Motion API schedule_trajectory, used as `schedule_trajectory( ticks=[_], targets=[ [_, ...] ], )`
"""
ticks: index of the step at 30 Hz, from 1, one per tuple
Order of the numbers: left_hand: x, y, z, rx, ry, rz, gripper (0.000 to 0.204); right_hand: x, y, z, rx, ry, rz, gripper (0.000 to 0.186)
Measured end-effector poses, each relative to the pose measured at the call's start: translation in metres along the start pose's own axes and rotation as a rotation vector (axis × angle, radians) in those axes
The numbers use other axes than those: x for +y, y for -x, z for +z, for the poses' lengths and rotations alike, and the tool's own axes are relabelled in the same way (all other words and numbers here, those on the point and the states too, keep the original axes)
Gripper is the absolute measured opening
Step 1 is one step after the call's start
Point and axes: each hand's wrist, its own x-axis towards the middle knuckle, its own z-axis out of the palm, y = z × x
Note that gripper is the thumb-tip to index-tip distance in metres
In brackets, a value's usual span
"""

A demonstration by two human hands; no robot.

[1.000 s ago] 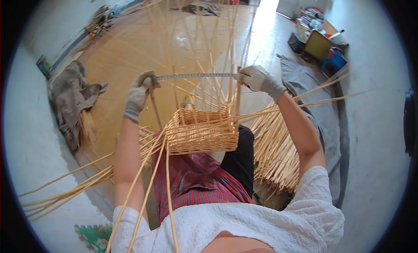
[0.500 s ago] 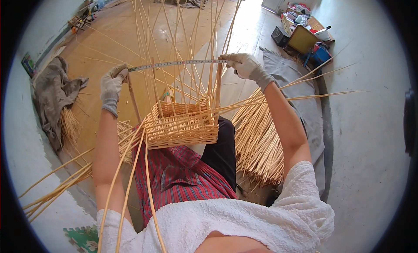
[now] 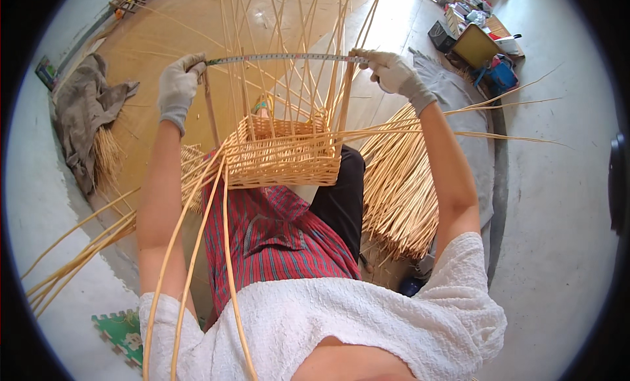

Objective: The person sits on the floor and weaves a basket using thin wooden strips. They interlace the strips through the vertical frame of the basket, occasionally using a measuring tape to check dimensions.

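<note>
A tape measure [image 3: 282, 57] stretches, slightly bowed, across the top of a half-woven wicker basket [image 3: 282, 172]. My left hand [image 3: 180, 87], in a pale glove with a grey cuff, pinches one end of the tape at the tip of a thick corner stick [image 3: 211, 112]. On the other side my right hand [image 3: 394, 73], gloved alike, closes on the tape at the top of the opposite corner stick [image 3: 345, 96]. The tape's case cannot be made out. Below, the basket rests on my lap, with thin upright rods rising from it and long loose canes [image 3: 105, 233] trailing out to both sides.
A thick bundle of cut canes [image 3: 400, 191] lies on grey cloth [image 3: 469, 164] at my right. Another grey cloth [image 3: 85, 112] covers canes at the left wall. Boxes and a blue bag [image 3: 502, 76] stand far right. A green foam mat [image 3: 121, 335] shows at lower left.
The view has shifted, so hands, basket and tape sit higher and a little further right in the picture. Both hands keep the tape stretched between the corner sticks.
</note>
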Motion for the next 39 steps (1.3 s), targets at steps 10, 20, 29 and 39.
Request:
schedule_trajectory(
  ticks=[10,20,29,39],
  targets=[
    [-0.031,0.191,-0.003,0.139,0.567,0.183,0.029,-0.095,0.181,0.164,-0.504,0.180,0.020,0.055],
    [-0.057,0.298,0.039,-0.232,0.060,0.028,0.025,-0.087,0.134,0.237,0.257,0.464,-0.443,0.028],
    [-0.038,0.172,0.102,0.192,-0.252,-0.047,0.055,-0.033,0.126,0.292,0.023,-0.518,0.225,0.029],
    [-0.058,0.181,0.102,-0.014,0.122,0.061,0.057,-0.112,-0.062,0.211,0.163,0.080,-0.624,0.032]
  ],
)
